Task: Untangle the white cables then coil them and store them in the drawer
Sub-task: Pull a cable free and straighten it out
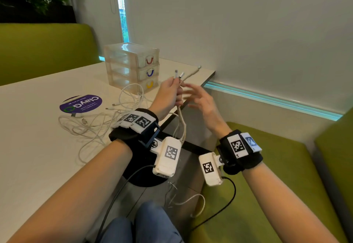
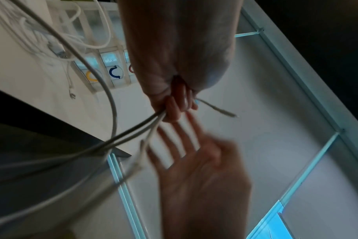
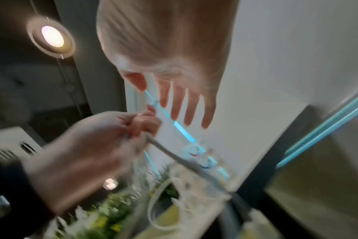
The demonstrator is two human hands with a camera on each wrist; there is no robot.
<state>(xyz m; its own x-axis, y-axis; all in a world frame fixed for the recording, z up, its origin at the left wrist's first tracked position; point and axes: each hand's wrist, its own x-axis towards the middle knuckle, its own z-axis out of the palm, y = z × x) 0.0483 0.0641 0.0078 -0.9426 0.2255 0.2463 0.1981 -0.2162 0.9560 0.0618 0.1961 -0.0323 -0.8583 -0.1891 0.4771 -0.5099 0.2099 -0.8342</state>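
My left hand [image 1: 172, 90] is raised over the table's right edge and grips a bunch of white cables [image 1: 180, 122], their plug ends [image 1: 178, 74] sticking up above the fist. The strands hang down past the table edge toward my lap. In the left wrist view the fist [image 2: 174, 103] clutches the strands [image 2: 133, 131]. My right hand [image 1: 198, 99] hovers just right of the left, fingers spread and straight, holding nothing; it looks blurred. More tangled white cables [image 1: 99, 122] lie on the table. A clear three-drawer unit [image 1: 131, 65] stands behind them, all drawers closed.
The white table [image 1: 38, 137] has a purple round sticker [image 1: 81, 103]. A loose white cable end [image 1: 191, 73] lies near the table's far right corner. Green bench seats [image 1: 267, 166] surround the table, with a wall close on the right.
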